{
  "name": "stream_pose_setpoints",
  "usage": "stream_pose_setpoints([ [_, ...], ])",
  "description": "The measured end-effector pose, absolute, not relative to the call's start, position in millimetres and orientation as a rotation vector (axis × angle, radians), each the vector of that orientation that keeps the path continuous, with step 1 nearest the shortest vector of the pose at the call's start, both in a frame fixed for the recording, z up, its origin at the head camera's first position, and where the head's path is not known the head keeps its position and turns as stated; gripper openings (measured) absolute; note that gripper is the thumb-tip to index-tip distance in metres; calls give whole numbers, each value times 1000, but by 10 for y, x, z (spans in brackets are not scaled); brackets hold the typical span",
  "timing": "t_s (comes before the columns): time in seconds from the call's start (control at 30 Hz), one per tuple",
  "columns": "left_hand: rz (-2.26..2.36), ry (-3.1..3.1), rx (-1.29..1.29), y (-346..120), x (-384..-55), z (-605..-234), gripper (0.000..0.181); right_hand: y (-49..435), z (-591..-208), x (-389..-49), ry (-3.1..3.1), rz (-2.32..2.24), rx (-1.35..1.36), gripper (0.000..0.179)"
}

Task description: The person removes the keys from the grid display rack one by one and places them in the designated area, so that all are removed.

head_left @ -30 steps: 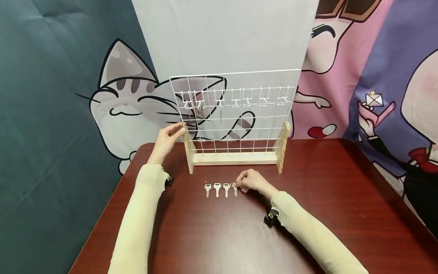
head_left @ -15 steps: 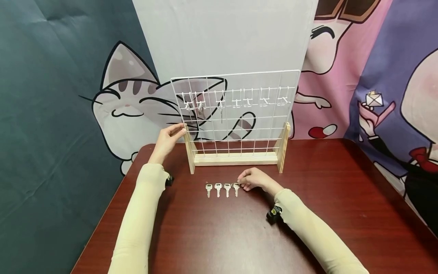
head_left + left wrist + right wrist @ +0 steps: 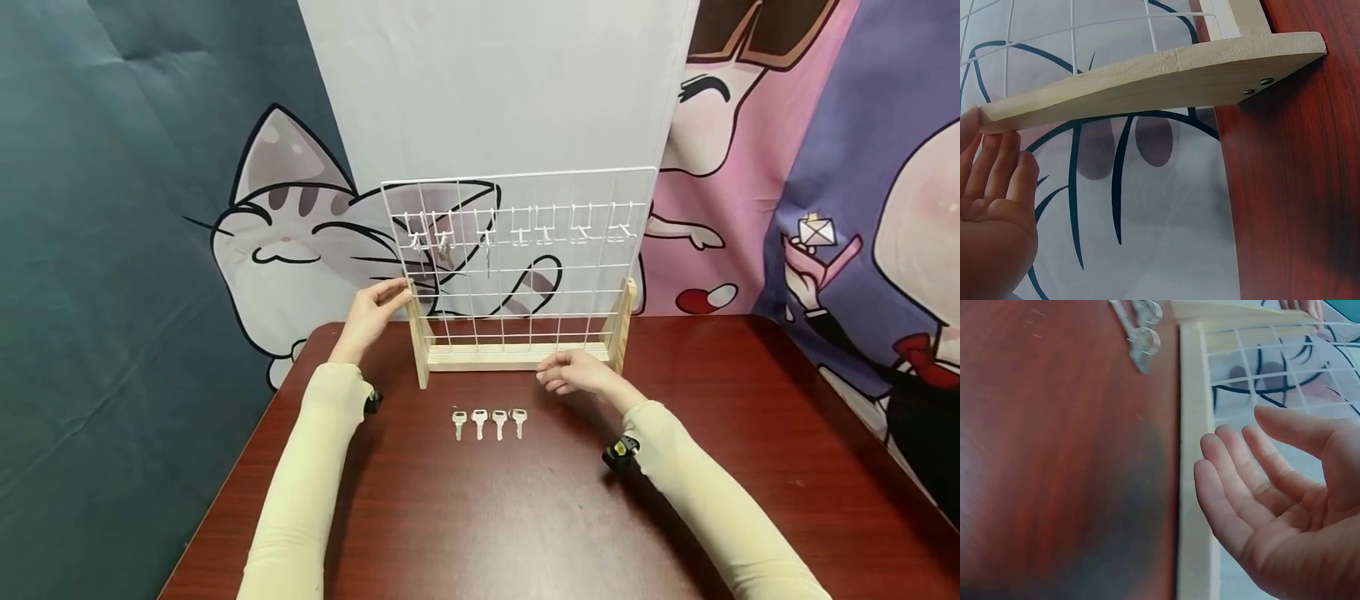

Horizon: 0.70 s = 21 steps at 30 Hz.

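Observation:
A white wire grid rack [image 3: 517,292] stands on a wooden base, with hooks along its upper part. My left hand [image 3: 369,317] holds the top of its left wooden upright [image 3: 1122,84], thumb on one side and fingers on the other. Keys [image 3: 443,248] hang from hooks on the left of the grid. Several silver keys with rings lie in a row on the table, and the rightmost key [image 3: 518,422] is nearest my right hand [image 3: 581,373]. That hand is raised before the wooden base bar, fingers loosely bent and nothing in them, as the right wrist view shows.
The hooks [image 3: 581,233] on the right half of the grid carry no keys. The dark red table [image 3: 480,517] reaches back to a printed cloth backdrop [image 3: 495,83] close behind the rack. The right wooden upright [image 3: 621,325] stands just beyond my right hand.
My right hand has let go of the rightmost key and moved up and right, towards the rack's base. The row of keys stays put. My left hand keeps its hold on the upright.

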<state>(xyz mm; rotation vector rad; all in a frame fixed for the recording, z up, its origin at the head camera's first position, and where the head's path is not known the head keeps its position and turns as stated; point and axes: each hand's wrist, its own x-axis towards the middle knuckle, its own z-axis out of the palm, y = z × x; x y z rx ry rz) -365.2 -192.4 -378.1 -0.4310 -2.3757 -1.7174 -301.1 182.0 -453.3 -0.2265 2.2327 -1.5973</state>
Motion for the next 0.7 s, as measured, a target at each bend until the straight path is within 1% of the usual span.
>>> stream_pose_setpoints([
  [0.3,-1741,-2396,-416,-1917,-3628,-3753,42,1869,-4186,-3130,2370,-1685,-283,37],
  [0.5,-1732,-2428,-442,-1860,-3477,-3592,41,1781,-3991,-3134,2319,-1884,-272,42],
  [0.7,-1752,-2399,-415,-1905,-3592,-3721,41,1641,-3738,-3161,2331,-2015,-254,40],
])
